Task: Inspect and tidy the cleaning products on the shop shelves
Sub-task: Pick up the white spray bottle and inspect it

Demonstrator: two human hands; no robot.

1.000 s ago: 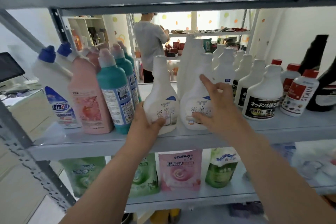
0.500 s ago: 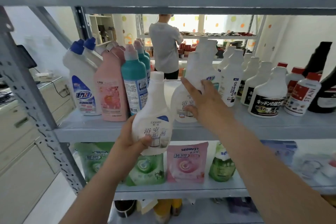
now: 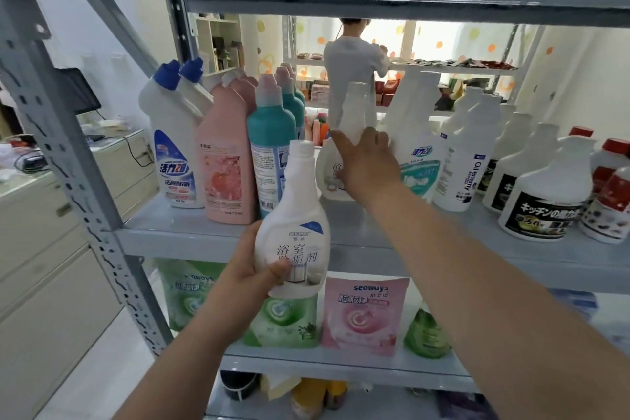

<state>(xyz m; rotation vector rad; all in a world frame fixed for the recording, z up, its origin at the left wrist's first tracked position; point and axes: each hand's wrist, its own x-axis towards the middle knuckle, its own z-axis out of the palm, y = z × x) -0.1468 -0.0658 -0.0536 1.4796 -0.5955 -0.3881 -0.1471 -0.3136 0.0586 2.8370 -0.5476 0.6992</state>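
Left grip (image 3: pixel 252 269): curled round white bottle (image 3: pixel 293 232).
Right grip (image 3: pixel 368 164): fingers flat against shelved bottle (image 3: pixel 353 112).
Shelf (image 3: pixel 191 235): grey, beneath right grip.
Room: cabinets (image 3: pixel 51 249) left of both grips.

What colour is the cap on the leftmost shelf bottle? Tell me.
Blue. The cap of the leftmost bottle shows best in the head view.

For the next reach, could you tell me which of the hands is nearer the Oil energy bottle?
Right. The right hand rests on a white bottle on the shelf, left of the Oil energy bottle; the left hand holds a second bottle lower, before the shelf edge.
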